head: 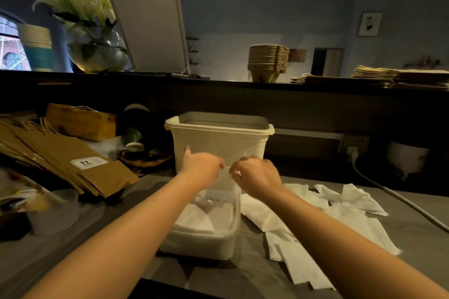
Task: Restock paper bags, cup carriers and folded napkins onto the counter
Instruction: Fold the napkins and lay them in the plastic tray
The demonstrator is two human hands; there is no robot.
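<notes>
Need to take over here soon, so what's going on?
A person pinches a white napkin between left hand and right hand above a clear tub that holds napkins. Other loose napkins lie on the worktop to the right. Cup carriers and paper bags already sit stacked on the upper counter.

This is looking like the staff side of a café or takeaway shop. A raised dark counter (218, 84) is running across the room, carrying a stack of pulp cup carriers (267, 62), flat paper bags (379, 75), a tower of paper cups (36, 41), a vase of white flowers (97, 51) and a blank sign board (148, 24). Below it, a grey work surface (243, 272) is holding a pile of brown bags (60, 153), one wearing a price label (89, 162), beside loose white napkins (352, 201) and plastic tubs (218, 138).
</notes>
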